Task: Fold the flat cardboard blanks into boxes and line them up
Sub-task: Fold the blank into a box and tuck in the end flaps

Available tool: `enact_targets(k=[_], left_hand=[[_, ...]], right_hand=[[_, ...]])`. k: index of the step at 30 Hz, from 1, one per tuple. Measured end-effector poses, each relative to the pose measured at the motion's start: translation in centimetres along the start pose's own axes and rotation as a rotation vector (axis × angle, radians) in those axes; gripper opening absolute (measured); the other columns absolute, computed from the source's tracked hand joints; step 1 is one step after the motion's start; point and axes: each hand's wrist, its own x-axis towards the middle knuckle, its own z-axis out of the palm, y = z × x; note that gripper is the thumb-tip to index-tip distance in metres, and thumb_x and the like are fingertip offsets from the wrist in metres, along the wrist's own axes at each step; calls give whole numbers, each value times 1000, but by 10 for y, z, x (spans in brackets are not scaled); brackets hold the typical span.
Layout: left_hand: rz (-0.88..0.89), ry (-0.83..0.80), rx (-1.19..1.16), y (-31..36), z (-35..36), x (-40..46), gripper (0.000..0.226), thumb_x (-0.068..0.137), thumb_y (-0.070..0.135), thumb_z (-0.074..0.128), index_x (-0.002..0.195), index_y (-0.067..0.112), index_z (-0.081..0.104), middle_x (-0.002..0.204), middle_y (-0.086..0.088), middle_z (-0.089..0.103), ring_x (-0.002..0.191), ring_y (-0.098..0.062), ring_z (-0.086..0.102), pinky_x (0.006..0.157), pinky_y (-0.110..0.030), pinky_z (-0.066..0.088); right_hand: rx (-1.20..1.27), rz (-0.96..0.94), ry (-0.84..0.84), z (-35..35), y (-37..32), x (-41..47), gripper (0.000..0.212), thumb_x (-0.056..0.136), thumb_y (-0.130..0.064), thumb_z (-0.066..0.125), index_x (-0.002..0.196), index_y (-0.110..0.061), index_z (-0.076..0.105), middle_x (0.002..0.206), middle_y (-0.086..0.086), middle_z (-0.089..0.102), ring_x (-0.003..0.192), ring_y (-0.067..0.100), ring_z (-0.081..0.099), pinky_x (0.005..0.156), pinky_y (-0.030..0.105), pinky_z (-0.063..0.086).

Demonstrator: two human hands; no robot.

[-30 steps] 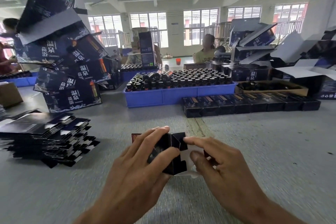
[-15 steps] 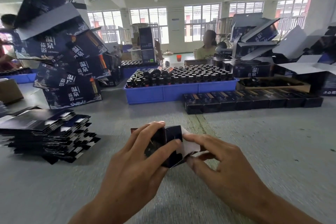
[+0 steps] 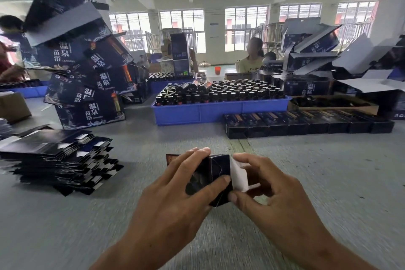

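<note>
crate: blue tray (image 3: pixel 219 112) of dark bottles (image 3: pixel 230 92), toward the table's (image 3: pixel 328 171) far edge
cup: small orange one (image 3: pixel 217 70) beyond it
carton: brown (image 3: pixel 13 107), left edge

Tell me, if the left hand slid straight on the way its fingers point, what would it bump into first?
Past the small box the left hand grips, probably the blue tray of bottles, or the row of boxes beside it; depth is unclear.

blanks (image 3: pixel 54 158) left, box row (image 3: pixel 306 124) behind hands (image 3: pixel 219 199)
</note>
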Motion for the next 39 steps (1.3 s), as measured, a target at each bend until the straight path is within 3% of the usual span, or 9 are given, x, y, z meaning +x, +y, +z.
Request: enact_targets(k=[3,6,9,16,20,25,32,36,39], left_hand=[[-34,12,-1,-3,0,0,57,78,29,75,131,33,56,146,-13,46,131,-32,48,81,-46,62],[-40,36,-10,-1,-1,0,46,86,33,62,132,34,54,146,-13,47,131,-32,49,85,-45,60],[-45,60,-56,3,-1,1,46,86,34,58,132,33,52,145,-11,49,130,-31,51,86,-43,60],[-169,66,-190,16,-2,3,87,75,35,74,151,19,34,145,7,45,130,-14,48,89,-24,52],[-203,31,-167,21,-1,4,100,65,28,90,149,15,37,141,6,46,125,-14,50,85,-22,50],[-216,61,-159,22,0,4,94,66,30,85,147,16,40,141,6,47,124,-15,52,88,-19,46],[-182,71,-136,25,2,5,92,64,29,86,143,15,41,140,5,46,124,-16,50,91,-21,45],[-180,77,-132,28,1,7,83,68,34,75,142,15,42,139,5,47,124,-16,49,93,-23,45],[-171,66,-144,29,2,7,89,66,29,85,142,15,41,140,4,46,125,-16,49,92,-23,46]], right_hand=[[44,42,-37,-1,1,0,75,89,-6,70,122,-68,46,112,-42,61,105,-11,62,78,6,51],[148,53,-28,-2,-2,2,51,95,-14,63,115,-61,59,107,-29,70,103,-2,67,80,19,58],[225,76,-21,-1,-4,4,30,87,-35,67,104,-58,65,99,-25,73,94,-1,70,77,14,55],[271,152,-1,2,-2,5,24,67,-53,70,91,-49,72,95,-27,73,93,-7,68,71,3,50],[229,170,-10,2,-2,5,20,72,-49,72,92,-47,71,95,-30,72,94,-10,67,73,2,48],[222,175,3,3,-4,4,14,76,-45,73,90,-47,71,94,-29,73,93,-7,68,71,10,54],[202,169,47,5,-5,2,13,82,-29,77,84,-40,73,86,-24,74,86,-4,69,74,6,51],[189,176,87,6,-7,2,6,80,-32,76,84,-36,73,84,-21,74,82,-1,71,71,14,55],[152,173,95,6,-8,2,6,81,-34,75,85,-37,72,85,-23,74,83,-1,71,71,21,57]])
